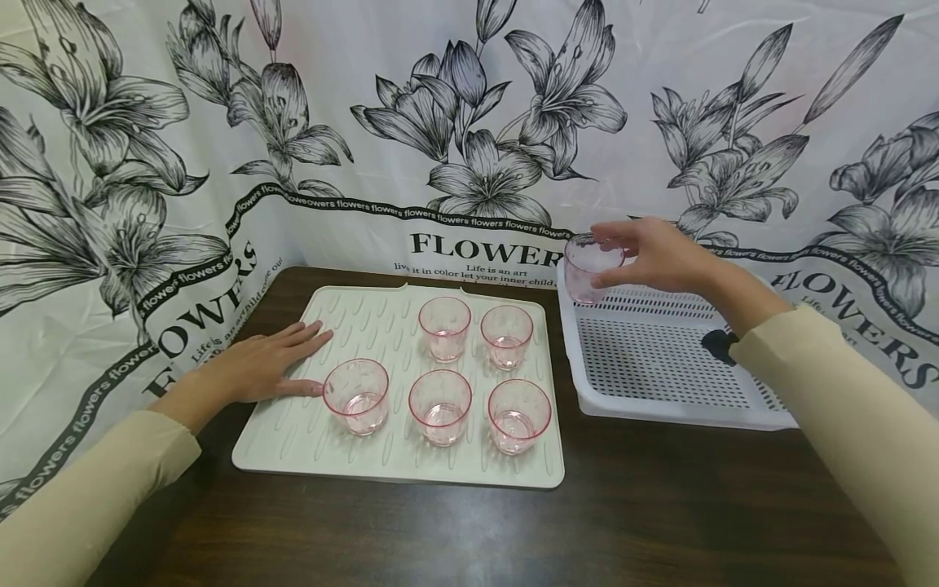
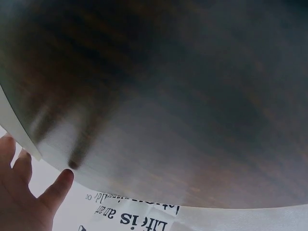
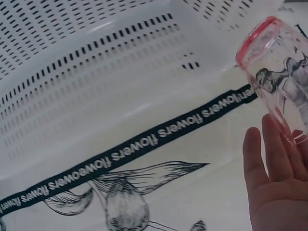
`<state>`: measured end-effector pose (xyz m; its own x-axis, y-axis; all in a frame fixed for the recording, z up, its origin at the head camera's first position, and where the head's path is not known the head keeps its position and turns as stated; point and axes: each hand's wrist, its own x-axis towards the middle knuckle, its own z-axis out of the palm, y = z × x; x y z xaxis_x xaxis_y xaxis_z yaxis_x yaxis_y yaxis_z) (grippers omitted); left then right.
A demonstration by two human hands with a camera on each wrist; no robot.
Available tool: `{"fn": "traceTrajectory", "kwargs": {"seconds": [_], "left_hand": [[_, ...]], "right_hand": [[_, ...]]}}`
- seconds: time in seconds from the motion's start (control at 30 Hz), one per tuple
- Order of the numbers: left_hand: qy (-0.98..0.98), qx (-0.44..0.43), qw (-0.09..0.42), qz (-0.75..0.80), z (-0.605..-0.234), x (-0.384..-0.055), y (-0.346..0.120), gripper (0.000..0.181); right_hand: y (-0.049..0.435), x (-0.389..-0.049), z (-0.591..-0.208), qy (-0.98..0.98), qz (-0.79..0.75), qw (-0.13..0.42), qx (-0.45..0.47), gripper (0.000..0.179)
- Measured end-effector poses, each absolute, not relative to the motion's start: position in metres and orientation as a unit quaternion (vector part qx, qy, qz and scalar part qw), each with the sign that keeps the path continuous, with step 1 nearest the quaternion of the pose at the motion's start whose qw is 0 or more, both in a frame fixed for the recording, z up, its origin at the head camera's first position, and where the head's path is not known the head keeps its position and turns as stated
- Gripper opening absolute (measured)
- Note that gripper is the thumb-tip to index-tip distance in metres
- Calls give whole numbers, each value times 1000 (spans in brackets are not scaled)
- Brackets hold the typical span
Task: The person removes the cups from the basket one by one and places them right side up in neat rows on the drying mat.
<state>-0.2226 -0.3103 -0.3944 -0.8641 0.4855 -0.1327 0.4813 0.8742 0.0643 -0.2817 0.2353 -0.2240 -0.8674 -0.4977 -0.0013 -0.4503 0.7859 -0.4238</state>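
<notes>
My right hand point(image 1: 660, 257) holds a clear pink-rimmed glass point(image 1: 584, 265) between thumb and fingers, raised over the left back corner of the white basket point(image 1: 682, 416). In the right wrist view the glass point(image 3: 274, 72) tilts beside the fingers point(image 3: 276, 149). My left hand point(image 1: 267, 363) rests with spread fingers on the left edge of the cream ridged drying mat point(image 1: 293, 440). Its thumb reaches the rim of the nearest glass point(image 1: 357, 399). Several matching glasses stand upright on the mat, among them a back one point(image 1: 445, 330) and a front right one point(image 1: 517, 420).
The perforated basket stands right of the mat on the dark wooden table point(image 1: 469, 530). A black patch point(image 1: 719, 346) shows in it near the right sleeve. A white flower-printed cloth point(image 1: 469, 163) hangs behind and along the left side.
</notes>
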Motion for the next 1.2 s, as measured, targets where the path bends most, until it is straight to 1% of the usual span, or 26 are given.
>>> {"fn": "traceTrajectory", "kwargs": {"seconds": [0.17, 0.37, 0.67, 0.93, 1.2], "left_hand": [[965, 253, 71, 17, -394, -222, -310, 94], [964, 253, 73, 19, -394, -223, -310, 95], [965, 253, 72, 20, -393, -222, -310, 94], [965, 253, 69, 19, -396, -225, -312, 94], [965, 250, 72, 22, -397, -224, -312, 94]], "right_hand": [[224, -282, -217, 940, -212, 59, -263, 86], [204, -283, -214, 930, -225, 62, -283, 81], [167, -285, -219, 923, -236, 40, -300, 78], [127, -289, -226, 911, -252, 26, -327, 80], [84, -288, -232, 899, -249, 43, -358, 81]]}}
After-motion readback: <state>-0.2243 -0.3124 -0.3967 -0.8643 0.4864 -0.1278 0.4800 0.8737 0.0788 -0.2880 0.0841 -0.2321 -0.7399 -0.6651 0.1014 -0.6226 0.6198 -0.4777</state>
